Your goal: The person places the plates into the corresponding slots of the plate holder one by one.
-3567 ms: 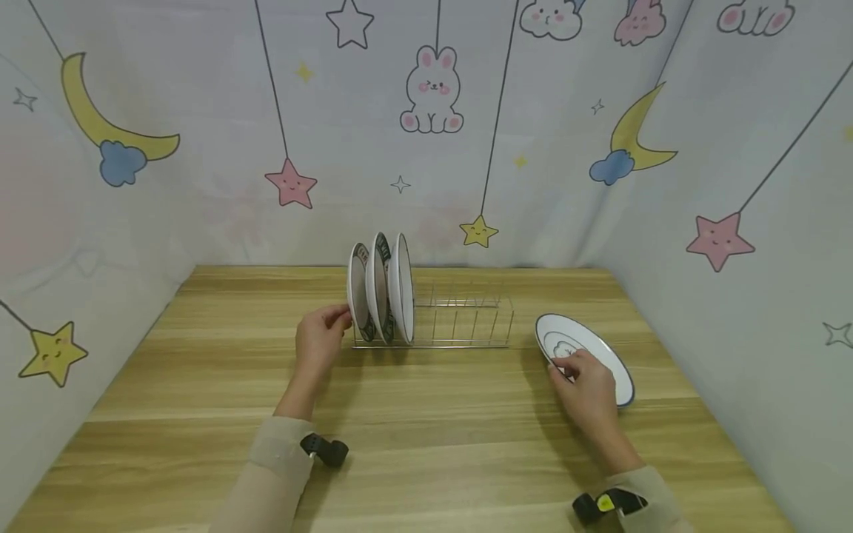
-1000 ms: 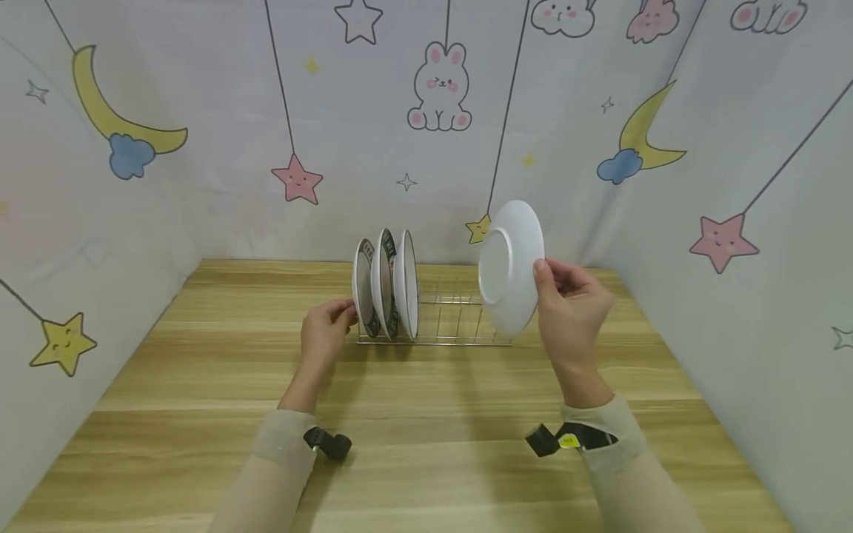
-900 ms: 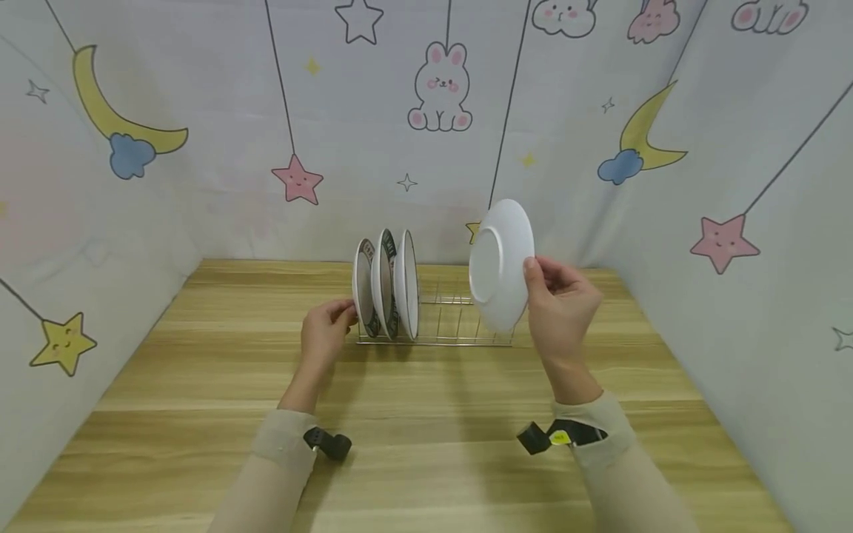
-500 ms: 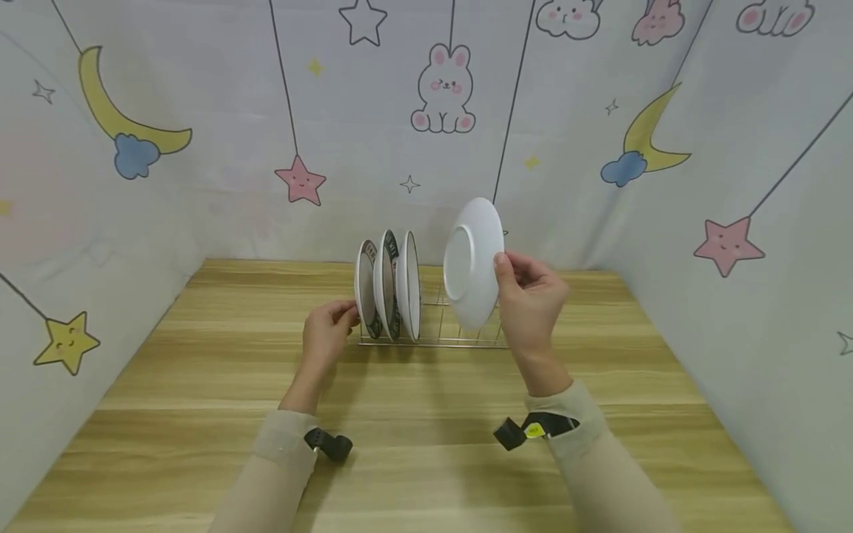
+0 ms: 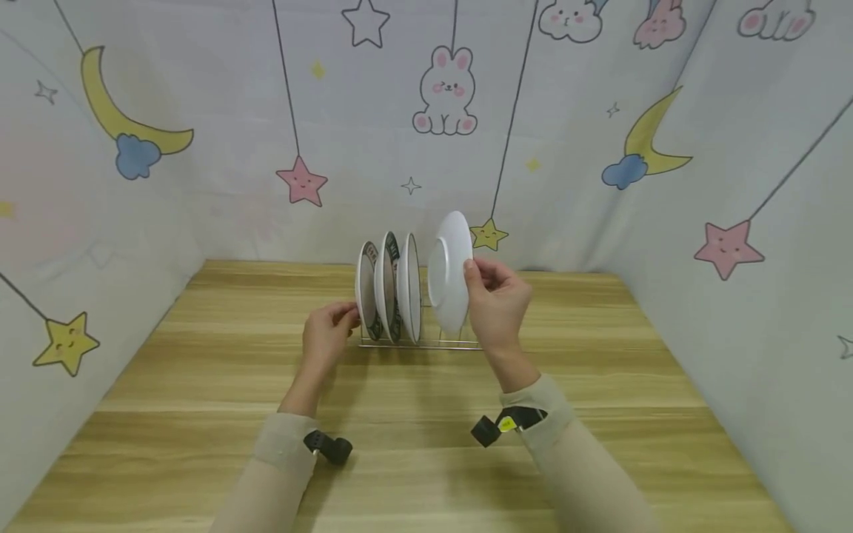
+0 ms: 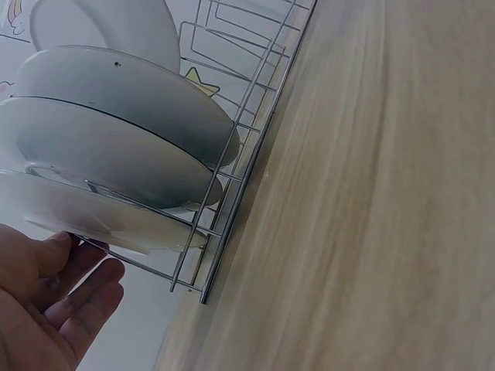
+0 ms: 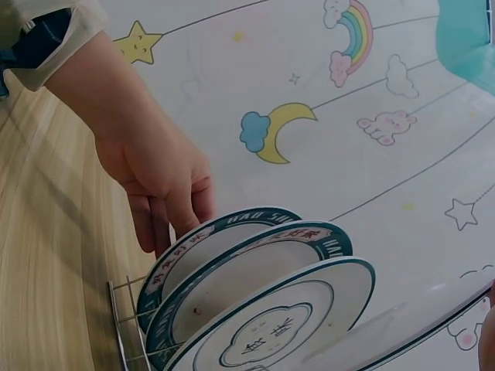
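My right hand [image 5: 501, 307] pinches the rim of a white plate [image 5: 455, 270], thumb on its underside, and holds it nearly upright over the wire dish rack [image 5: 429, 345]. Only the held plate's lower edge is seen to be close to the rack; whether it touches is unclear. Three plates stand upright in the rack's left part: two with dark green patterned rims [image 7: 178, 270] and a white one [image 7: 302, 309] with a thin dark edge. At the rack's left end, my left hand [image 5: 324, 334] pinches the end wire beside the outermost plate [image 6: 85, 209].
The rack stands on a wood-grain table [image 5: 400, 459] near its back edge. Behind it and at both sides hang white cloths [image 5: 233, 89] printed with moons, stars and a rabbit. A wrist camera [image 5: 328, 446] sits on each sleeve.
My right hand has lifted the plate from the right of the table, turned it upright and carried it left over the rack, lately lowering it. My left hand stays at the rack's end.
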Action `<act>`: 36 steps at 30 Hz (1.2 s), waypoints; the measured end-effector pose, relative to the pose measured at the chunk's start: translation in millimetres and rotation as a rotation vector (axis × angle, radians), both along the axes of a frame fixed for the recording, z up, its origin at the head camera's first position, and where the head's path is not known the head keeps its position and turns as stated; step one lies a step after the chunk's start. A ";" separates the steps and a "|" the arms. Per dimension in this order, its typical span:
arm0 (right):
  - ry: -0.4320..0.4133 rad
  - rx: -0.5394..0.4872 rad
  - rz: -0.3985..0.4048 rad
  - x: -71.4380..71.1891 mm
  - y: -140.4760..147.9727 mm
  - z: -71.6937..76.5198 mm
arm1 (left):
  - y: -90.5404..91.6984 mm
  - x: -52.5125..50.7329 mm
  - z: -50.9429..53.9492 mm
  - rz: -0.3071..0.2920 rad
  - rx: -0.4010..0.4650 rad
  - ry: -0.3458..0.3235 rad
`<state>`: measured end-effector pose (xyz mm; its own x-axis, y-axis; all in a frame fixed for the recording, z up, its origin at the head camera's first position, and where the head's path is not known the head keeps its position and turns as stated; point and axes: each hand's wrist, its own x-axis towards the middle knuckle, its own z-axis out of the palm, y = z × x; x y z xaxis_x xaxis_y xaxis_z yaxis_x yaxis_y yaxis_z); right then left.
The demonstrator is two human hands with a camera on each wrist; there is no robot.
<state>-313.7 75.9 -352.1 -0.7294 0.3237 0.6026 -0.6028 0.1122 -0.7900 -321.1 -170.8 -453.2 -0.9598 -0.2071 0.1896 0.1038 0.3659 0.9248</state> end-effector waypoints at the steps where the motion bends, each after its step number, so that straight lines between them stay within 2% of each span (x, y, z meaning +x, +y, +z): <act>1: -0.005 0.004 -0.003 -1.2 -1.0 -1.9 | -0.2 -0.1 -0.2 0.001 -0.004 0.001; 8: -0.015 0.038 -0.003 -8.5 -5.8 -13.1 | -0.5 -1.1 0.3 0.000 0.010 0.001; 14: -0.035 0.052 -0.003 -14.6 -9.2 -23.9 | -0.6 -1.4 0.9 0.009 -0.010 -0.005; 25: -0.058 0.131 -0.019 -22.2 -13.6 -47.5 | 0.8 -0.7 -1.8 -0.013 0.005 -0.004; 31: -0.025 0.142 0.004 -23.6 -17.0 -52.4 | 0.8 -1.5 -2.2 -0.015 0.015 -0.013; 36: -0.043 0.137 0.041 -22.7 -21.9 -55.7 | 0.0 -0.8 -2.4 -0.015 0.005 -0.005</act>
